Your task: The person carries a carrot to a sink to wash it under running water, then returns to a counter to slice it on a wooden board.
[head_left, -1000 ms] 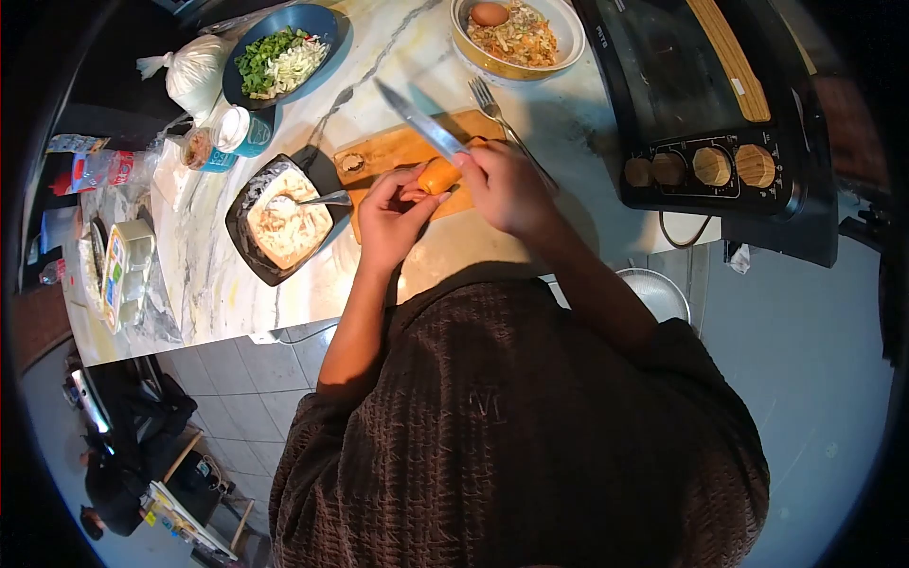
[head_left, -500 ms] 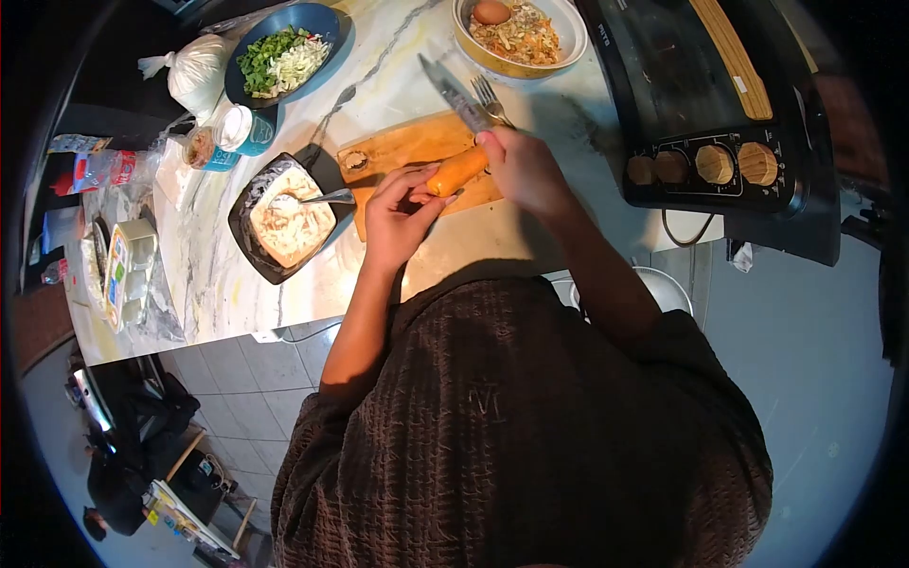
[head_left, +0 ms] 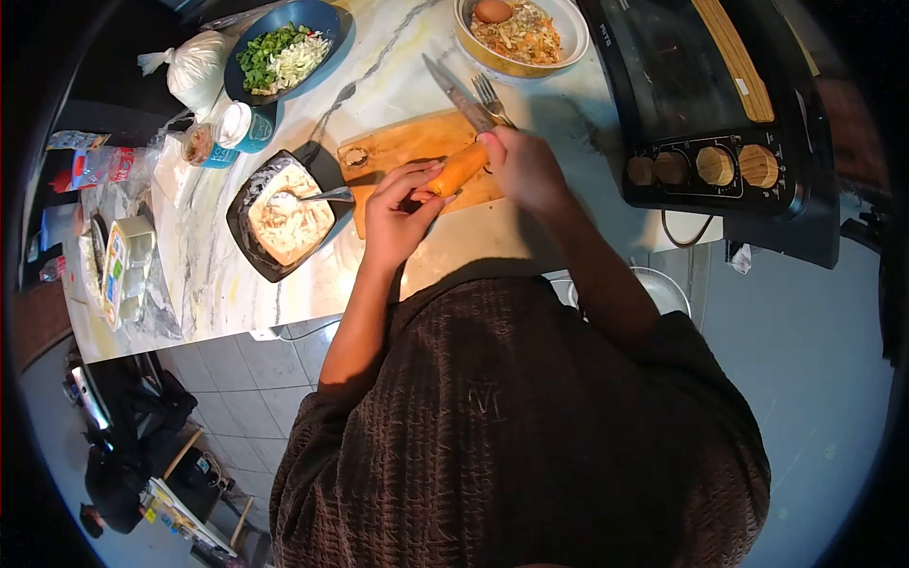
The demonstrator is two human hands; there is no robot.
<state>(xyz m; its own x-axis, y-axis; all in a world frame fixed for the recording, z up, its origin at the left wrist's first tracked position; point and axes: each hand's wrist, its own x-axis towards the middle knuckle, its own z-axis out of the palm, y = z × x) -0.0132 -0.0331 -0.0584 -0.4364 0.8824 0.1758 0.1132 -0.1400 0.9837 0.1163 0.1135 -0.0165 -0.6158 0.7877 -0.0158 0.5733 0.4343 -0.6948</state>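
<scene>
My left hand [head_left: 400, 210] is closed round the near end of a thick, smooth orange piece, which looks like a carrot [head_left: 461, 170]. The carrot is above a wooden cutting board [head_left: 402, 140]. At the carrot's other end is my right hand [head_left: 526, 170], closed on the handle of a knife [head_left: 458, 94]. The blade points up and to the left, away from my body. Just beyond the board, a fork [head_left: 489, 95] lies beside the blade. My right fingers hide the knife's handle and part of the carrot's far end.
Left of the board stands a square dark bowl [head_left: 237, 213] of creamy mixture with a spoon. Further back are a blue plate [head_left: 343, 24] of chopped greens and a bowl [head_left: 579, 38] with shredded food and an egg. A toaster oven [head_left: 696, 142] stands at right. Jars [head_left: 244, 126] stand left.
The knife and my right hand have shifted very slightly, the blade tip a little to the right. My left hand keeps its hold on the carrot.
</scene>
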